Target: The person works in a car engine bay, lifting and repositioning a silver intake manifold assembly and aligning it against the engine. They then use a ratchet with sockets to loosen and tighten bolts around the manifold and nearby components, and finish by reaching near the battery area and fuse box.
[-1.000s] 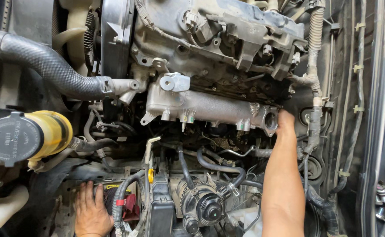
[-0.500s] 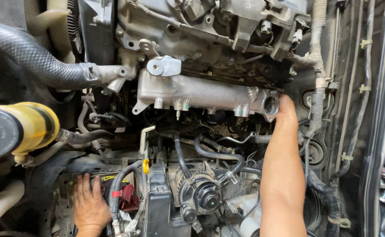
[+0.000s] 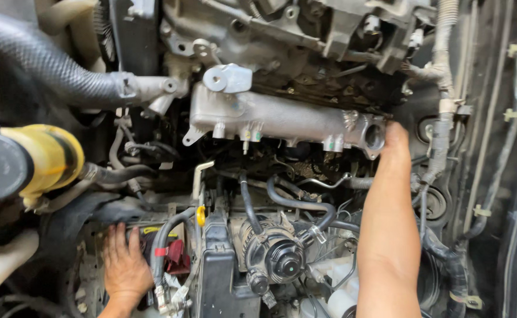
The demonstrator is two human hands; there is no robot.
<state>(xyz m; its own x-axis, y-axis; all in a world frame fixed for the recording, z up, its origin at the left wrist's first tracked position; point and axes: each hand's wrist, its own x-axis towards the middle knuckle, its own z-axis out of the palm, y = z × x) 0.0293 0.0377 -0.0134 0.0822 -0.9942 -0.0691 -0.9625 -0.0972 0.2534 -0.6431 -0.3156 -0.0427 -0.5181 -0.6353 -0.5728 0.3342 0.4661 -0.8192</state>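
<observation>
where right hand (image 3: pixel 395 141) reaches, grimy silver manifold (image 3: pixel 282 118)

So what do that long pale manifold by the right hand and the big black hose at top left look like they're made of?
The long manifold beside the right hand looks like cast aluminium: dull silver-grey, with a rough, grainy, stained surface. The big hose looks like black rubber, probably with a woven or ribbed covering, judging by its matte, finely textured skin and its smooth bend. It ends on a pale metal pipe stub.
</observation>
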